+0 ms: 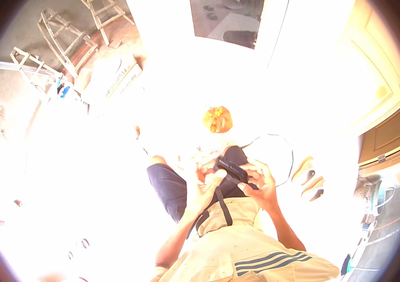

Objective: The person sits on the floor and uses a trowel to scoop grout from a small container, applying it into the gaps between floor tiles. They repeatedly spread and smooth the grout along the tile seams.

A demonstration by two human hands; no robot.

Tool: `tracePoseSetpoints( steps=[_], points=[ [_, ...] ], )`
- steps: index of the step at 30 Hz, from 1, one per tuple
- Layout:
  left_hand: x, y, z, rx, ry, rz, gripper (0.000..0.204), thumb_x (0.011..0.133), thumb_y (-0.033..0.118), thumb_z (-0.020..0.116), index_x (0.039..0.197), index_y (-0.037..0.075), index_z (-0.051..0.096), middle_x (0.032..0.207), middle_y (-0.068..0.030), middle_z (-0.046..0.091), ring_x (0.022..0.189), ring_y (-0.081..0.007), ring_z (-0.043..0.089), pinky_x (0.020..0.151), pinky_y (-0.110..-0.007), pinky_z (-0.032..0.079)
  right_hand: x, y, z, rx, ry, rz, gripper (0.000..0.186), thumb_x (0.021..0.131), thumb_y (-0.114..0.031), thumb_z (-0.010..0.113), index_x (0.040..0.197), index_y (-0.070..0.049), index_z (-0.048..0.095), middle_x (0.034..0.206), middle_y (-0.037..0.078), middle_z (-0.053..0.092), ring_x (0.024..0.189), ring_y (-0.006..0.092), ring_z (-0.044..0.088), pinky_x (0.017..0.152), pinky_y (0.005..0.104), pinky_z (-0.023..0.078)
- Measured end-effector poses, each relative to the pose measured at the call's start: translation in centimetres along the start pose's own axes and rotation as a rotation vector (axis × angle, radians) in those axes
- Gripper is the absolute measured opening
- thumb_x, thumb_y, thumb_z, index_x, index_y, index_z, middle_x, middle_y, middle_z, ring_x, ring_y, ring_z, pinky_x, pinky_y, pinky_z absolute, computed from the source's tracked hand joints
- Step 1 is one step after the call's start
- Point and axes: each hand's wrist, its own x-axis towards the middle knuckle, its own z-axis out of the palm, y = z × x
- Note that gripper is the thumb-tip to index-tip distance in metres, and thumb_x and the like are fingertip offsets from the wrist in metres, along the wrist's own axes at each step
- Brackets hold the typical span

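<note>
A black oblong object [232, 169] with rounded edges is held up in front of my lap; its exact kind I cannot make out. A flat black strap [223, 207] hangs below it over my beige shirt. My left hand [203, 185] is closed at its left end and the top of the strap, thumb pressed inward. My right hand [262, 182] grips the right end between thumb and fingers. Dark shorts [167, 188] cover my bent legs under the hands. Strong glare washes out the fingers' edges.
An orange bag-like bundle [217, 119] lies ahead of my knees. A thin dark cable loop [292, 155] and a pair of slippers [309, 181] are to the right. Several wooden trestles [63, 40] stand far left. A bucket [374, 197] is at the right, near a panelled door [374, 61].
</note>
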Motion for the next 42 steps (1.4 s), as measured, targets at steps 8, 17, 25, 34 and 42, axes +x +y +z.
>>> tracePoseSetpoints(
  steps=[8, 17, 25, 34, 42],
  points=[
    [10.5, -15.6, -4.7, 1.1, 0.254, 0.158, 0.051, 0.096, 0.01, 0.085, 0.144, 0.009, 0.066, 0.154, -0.0179, 0.064, 0.152, -0.043, 0.051, 0.126, -0.054, 0.038, 11.0, 18.9, -13.5, -0.589, 0.067, -0.15, 0.068, 0.088, -0.006, 0.089, 0.148, -0.005, 0.057, 0.14, 0.015, 0.064, 0.123, 0.0251, 0.069, 0.101, 0.0386, 0.06],
    [17.7, -27.1, -4.8, 1.317, 0.245, 0.034, 0.061, 0.091, 0.023, 0.09, 0.146, 0.013, 0.064, 0.158, -0.0142, 0.058, 0.153, -0.0425, 0.047, 0.125, -0.059, 0.037, 23.3, 28.7, -20.2, -0.781, -0.37, -0.13, 0.064, 0.089, -0.023, 0.092, 0.142, -0.006, 0.06, 0.145, 0.02, 0.062, 0.132, 0.0384, 0.069, 0.111, 0.0464, 0.06],
    [16.5, -21.0, -4.5, 1.281, 0.084, -0.016, 0.058, 0.086, 0.02, 0.09, 0.139, 0.015, 0.069, 0.148, -0.0086, 0.065, 0.144, -0.0354, 0.056, 0.123, -0.058, 0.04, 17.3, 18.9, -17.8, -0.9, -0.574, 0.179, 0.066, 0.086, -0.021, 0.093, 0.139, -0.004, 0.058, 0.141, 0.02, 0.064, 0.129, 0.0418, 0.069, 0.109, 0.0458, 0.06],
    [12.9, -14.4, -5.0, 1.077, -0.037, -0.456, 0.049, 0.093, 0.03, 0.083, 0.137, 0.014, 0.069, 0.137, -0.0126, 0.071, 0.14, -0.0361, 0.058, 0.119, -0.054, 0.043, 14.3, 8.5, -13.2, -0.85, -0.553, 0.115, 0.058, 0.094, -0.015, 0.087, 0.14, -0.004, 0.054, 0.13, 0.022, 0.065, 0.116, 0.045, 0.072, 0.097, 0.0513, 0.062],
    [-3.0, 1.8, -8.4, 0.723, 0.55, -0.664, 0.049, 0.105, 0.027, 0.078, 0.146, 0.004, 0.061, 0.144, -0.0225, 0.067, 0.14, -0.0431, 0.059, 0.12, -0.054, 0.046, 6.6, -3.0, -3.9, -0.78, -0.249, 0.185, 0.06, 0.088, -0.012, 0.084, 0.137, 0.001, 0.053, 0.127, 0.022, 0.06, 0.119, 0.0425, 0.064, 0.107, 0.0539, 0.054]
  ],
)
